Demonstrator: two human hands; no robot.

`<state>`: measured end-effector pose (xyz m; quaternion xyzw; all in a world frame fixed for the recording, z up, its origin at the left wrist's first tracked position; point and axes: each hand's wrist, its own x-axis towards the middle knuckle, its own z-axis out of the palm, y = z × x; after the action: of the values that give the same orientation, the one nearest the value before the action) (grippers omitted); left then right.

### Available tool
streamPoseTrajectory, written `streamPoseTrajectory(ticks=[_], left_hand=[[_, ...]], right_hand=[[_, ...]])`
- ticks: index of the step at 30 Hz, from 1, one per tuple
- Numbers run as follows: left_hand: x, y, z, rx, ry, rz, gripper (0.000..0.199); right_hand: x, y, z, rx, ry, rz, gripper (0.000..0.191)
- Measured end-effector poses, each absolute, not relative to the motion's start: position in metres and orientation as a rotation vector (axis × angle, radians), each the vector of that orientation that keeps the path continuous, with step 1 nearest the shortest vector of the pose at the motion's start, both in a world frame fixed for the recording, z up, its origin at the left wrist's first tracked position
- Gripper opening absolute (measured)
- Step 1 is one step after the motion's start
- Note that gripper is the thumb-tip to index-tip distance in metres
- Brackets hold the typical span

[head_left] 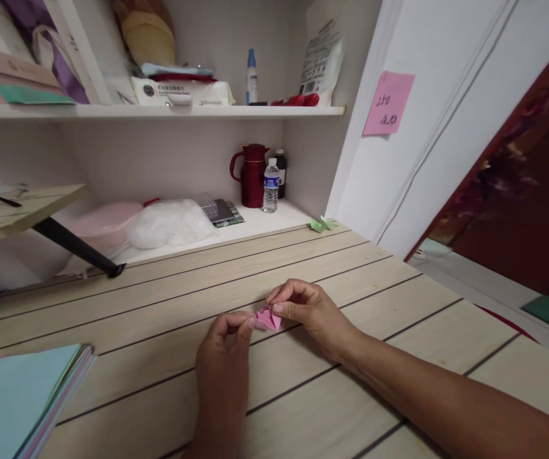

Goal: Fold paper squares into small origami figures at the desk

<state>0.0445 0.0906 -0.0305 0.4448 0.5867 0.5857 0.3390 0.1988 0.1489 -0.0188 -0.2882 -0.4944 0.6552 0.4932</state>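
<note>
A small folded piece of pink paper [268, 320] is held between my two hands, just above the slatted wooden tabletop [298, 395]. My left hand [226, 341] pinches its left edge between thumb and fingers. From the right, my right hand [307, 312] grips the upper right corner in the same way, fingertips curled together. Creases and a darker pink inner fold show on the paper. Its underside is hidden from view.
A stack of coloured paper [20, 395] lies at the front left. Green folded paper [322, 224] rests at the table's far edge. Behind stand a red jug [253, 178], a water bottle [270, 188] and a white plastic bag [169, 223]. A black-legged stand [78, 245] is at left.
</note>
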Motion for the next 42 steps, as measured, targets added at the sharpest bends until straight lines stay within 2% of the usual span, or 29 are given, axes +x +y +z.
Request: streamPoseTrajectory(ticks=[8, 13, 21, 31, 42], left_hand=[[0.044, 0.092, -0.031, 1.312, 1.656, 1.623, 0.018], [0.048, 0.096, -0.038, 1.377, 1.641, 1.629, 0.036], [0.047, 0.096, -0.033, 1.695, 1.579, 1.609, 0.008], [0.04, 0.093, -0.035, 1.992, 1.69, 1.456, 0.012], [0.038, 0.095, -0.04, 1.793, 1.76, 1.202, 0.009]], right_hand=[[0.201, 0.155, -0.023, -0.789, -1.189, 1.508, 0.022], [0.201, 0.154, -0.025, -0.729, -1.239, 1.527, 0.019], [0.201, 0.149, -0.024, -0.691, -1.536, 1.326, 0.01], [0.206, 0.154, -0.022, -0.75, -1.582, 1.328, 0.011], [0.215, 0.165, -0.031, -0.745, -1.641, 1.48, 0.016]])
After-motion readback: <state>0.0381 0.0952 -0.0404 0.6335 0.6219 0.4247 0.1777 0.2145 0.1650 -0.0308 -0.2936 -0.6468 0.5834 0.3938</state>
